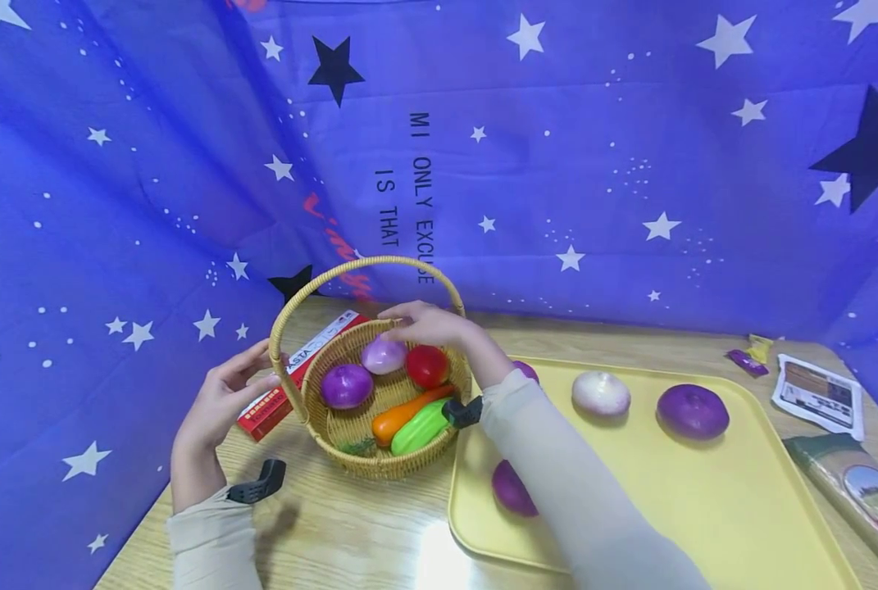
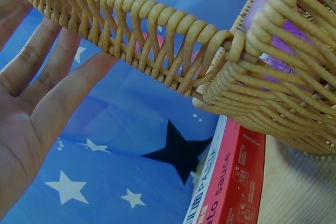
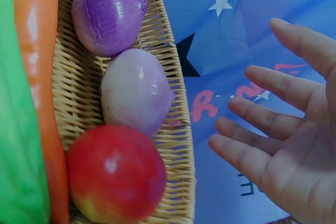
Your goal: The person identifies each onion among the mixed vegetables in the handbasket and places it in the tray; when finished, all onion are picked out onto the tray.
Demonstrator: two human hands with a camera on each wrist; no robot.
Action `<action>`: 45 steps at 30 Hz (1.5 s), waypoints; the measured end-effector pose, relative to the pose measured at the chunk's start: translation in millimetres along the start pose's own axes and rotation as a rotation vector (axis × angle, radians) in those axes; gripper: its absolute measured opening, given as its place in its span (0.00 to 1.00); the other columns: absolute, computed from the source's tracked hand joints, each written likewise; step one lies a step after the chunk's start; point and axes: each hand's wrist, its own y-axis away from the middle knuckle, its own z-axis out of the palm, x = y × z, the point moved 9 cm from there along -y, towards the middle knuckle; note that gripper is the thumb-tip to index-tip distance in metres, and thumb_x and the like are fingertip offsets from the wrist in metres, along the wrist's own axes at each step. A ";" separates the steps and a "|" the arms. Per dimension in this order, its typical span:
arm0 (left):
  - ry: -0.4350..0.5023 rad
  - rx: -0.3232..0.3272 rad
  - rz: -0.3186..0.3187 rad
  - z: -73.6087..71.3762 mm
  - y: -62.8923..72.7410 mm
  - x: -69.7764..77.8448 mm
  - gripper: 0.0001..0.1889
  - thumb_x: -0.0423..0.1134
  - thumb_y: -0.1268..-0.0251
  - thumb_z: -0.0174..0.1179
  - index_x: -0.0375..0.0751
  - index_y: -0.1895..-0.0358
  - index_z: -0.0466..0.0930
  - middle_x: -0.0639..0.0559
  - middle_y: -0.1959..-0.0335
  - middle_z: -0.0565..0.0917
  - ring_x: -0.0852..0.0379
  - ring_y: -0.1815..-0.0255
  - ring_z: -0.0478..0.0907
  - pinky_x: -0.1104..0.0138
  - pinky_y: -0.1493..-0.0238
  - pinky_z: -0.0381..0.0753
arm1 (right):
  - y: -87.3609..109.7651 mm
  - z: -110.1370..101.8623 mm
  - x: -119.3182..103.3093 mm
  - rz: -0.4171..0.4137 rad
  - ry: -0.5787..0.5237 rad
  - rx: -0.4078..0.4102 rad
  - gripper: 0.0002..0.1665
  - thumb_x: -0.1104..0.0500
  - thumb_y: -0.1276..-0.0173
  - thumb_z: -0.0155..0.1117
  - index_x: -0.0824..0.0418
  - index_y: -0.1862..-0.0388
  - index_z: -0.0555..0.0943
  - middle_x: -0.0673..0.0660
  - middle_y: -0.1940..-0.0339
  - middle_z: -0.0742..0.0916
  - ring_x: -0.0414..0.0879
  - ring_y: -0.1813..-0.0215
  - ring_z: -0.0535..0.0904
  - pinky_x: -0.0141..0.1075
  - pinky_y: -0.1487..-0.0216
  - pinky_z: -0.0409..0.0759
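A wicker basket point(image 1: 368, 467) with a tall arched handle point(image 1: 379, 260) stands on the table. Inside are a purple onion point(image 3: 109, 14), a pale lilac onion point(image 3: 137, 92), a red round fruit point(image 3: 116, 174), an orange carrot point(image 1: 402, 419) and a long green vegetable point(image 1: 418, 430). My left hand point(image 1: 213, 406) is beside the handle's left side, its extended fingers point(image 2: 68, 90) right at the weave. Just past the basket's far rim is my right hand point(image 3: 289, 124), palm toward the basket and fingers spread, holding nothing.
A red pasta box point(image 1: 265, 414) lies left of and behind the basket. To the right, a yellow tray point(image 1: 675, 500) carries a white onion point(image 1: 601, 393) and several purple ones point(image 1: 693, 411). Packets point(image 1: 818, 393) and a bag point(image 1: 862, 487) lie beyond it. A blue star-printed cloth hangs behind.
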 end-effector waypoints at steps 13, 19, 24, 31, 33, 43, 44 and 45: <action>0.000 0.006 0.006 -0.5 -0.1 -0.3 0.26 0.18 0.40 0.53 0.27 0.36 0.66 0.58 0.54 0.85 0.68 0.51 0.80 0.77 0.48 0.79 | -20.9 16.1 33.0 0.136 -0.059 0.105 0.33 0.42 0.32 0.55 0.56 0.33 0.70 0.58 0.33 0.75 0.53 0.29 0.67 0.46 0.27 0.63; 0.004 0.007 0.005 -0.9 -0.4 -1.4 0.26 0.18 0.40 0.53 0.29 0.36 0.67 0.59 0.54 0.85 0.68 0.50 0.80 0.77 0.48 0.79 | -25.5 18.9 36.3 0.138 0.021 0.121 0.32 0.42 0.31 0.53 0.57 0.33 0.70 0.58 0.34 0.76 0.53 0.29 0.66 0.46 0.27 0.63; -0.001 0.010 -0.002 -0.7 -0.1 -3.0 0.26 0.19 0.40 0.54 0.29 0.36 0.67 0.57 0.53 0.85 0.67 0.50 0.80 0.77 0.48 0.79 | -31.6 25.8 38.0 0.124 0.104 0.092 0.33 0.43 0.30 0.51 0.59 0.32 0.68 0.58 0.32 0.74 0.53 0.28 0.65 0.46 0.26 0.62; -0.004 0.013 0.007 -1.8 -0.5 -2.1 0.26 0.17 0.41 0.53 0.26 0.36 0.66 0.60 0.54 0.85 0.68 0.50 0.80 0.77 0.49 0.79 | -36.6 34.4 32.9 0.090 0.129 0.063 0.34 0.46 0.31 0.56 0.64 0.33 0.68 0.61 0.34 0.75 0.53 0.30 0.68 0.43 0.27 0.64; -0.002 0.015 0.012 -2.1 -0.1 -1.4 0.26 0.17 0.41 0.53 0.26 0.37 0.66 0.59 0.54 0.85 0.68 0.51 0.80 0.77 0.49 0.79 | -38.5 38.2 33.3 0.094 0.137 0.055 0.36 0.45 0.33 0.58 0.64 0.33 0.68 0.61 0.35 0.77 0.53 0.32 0.70 0.43 0.29 0.66; 0.011 0.012 0.006 -0.5 0.4 -2.1 0.26 0.18 0.41 0.54 0.27 0.36 0.66 0.61 0.54 0.85 0.67 0.50 0.80 0.76 0.48 0.79 | -43.3 53.8 36.7 0.140 0.269 0.002 0.28 0.40 0.40 0.63 0.59 0.52 0.80 0.56 0.55 0.84 0.48 0.52 0.78 0.39 0.42 0.77; 0.011 0.013 0.011 -0.8 0.2 -1.8 0.26 0.18 0.41 0.53 0.27 0.36 0.67 0.61 0.54 0.85 0.66 0.50 0.80 0.76 0.49 0.79 | -44.1 54.3 36.1 0.134 0.274 0.000 0.29 0.40 0.40 0.64 0.59 0.49 0.79 0.55 0.53 0.84 0.47 0.51 0.78 0.39 0.41 0.76; 0.010 0.015 0.015 -1.3 -0.1 -1.4 0.26 0.18 0.41 0.53 0.27 0.37 0.67 0.61 0.54 0.85 0.66 0.50 0.80 0.76 0.49 0.80 | -45.0 54.7 36.0 0.131 0.278 -0.001 0.31 0.40 0.40 0.64 0.59 0.46 0.78 0.55 0.51 0.84 0.47 0.49 0.78 0.39 0.40 0.76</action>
